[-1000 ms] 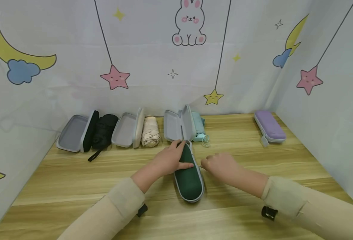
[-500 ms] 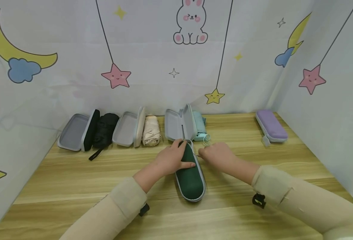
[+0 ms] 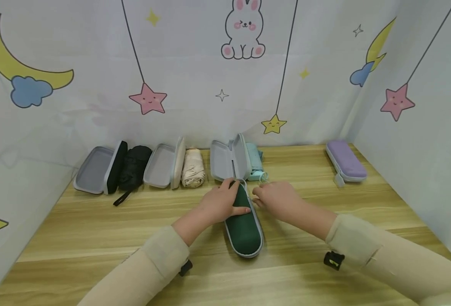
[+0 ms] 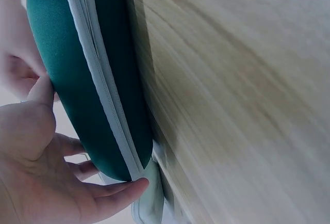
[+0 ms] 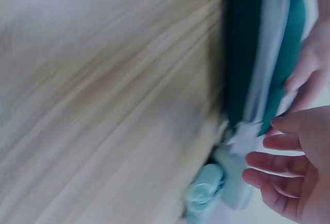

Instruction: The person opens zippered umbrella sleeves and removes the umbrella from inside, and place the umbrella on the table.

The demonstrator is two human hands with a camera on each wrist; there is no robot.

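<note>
A dark green zip case (image 3: 244, 231) with a grey zip edge lies lengthwise on the table, looking zipped round the sides that show. My left hand (image 3: 219, 202) grips its far part, thumb across the top and fingers round the far end, as the left wrist view of the case (image 4: 77, 95) also shows. Close to the right side of that far end is my right hand (image 3: 277, 199). In the right wrist view its fingers (image 5: 276, 162) are loosely bent and apart, beside the pale zip pull (image 5: 245, 137), and pinch nothing.
Along the back stand open black (image 3: 115, 168), beige (image 3: 177, 163) and light blue (image 3: 242, 157) cases. Beside them lie a folded black umbrella (image 3: 135, 168), a beige folded bundle (image 3: 193, 168) and a light blue one (image 3: 254, 160). A closed purple case (image 3: 346, 160) lies at back right.
My right hand has moved away from me along the case's right side to its far end, and its curled fingers have loosened. The left hand keeps its grip on the case.
</note>
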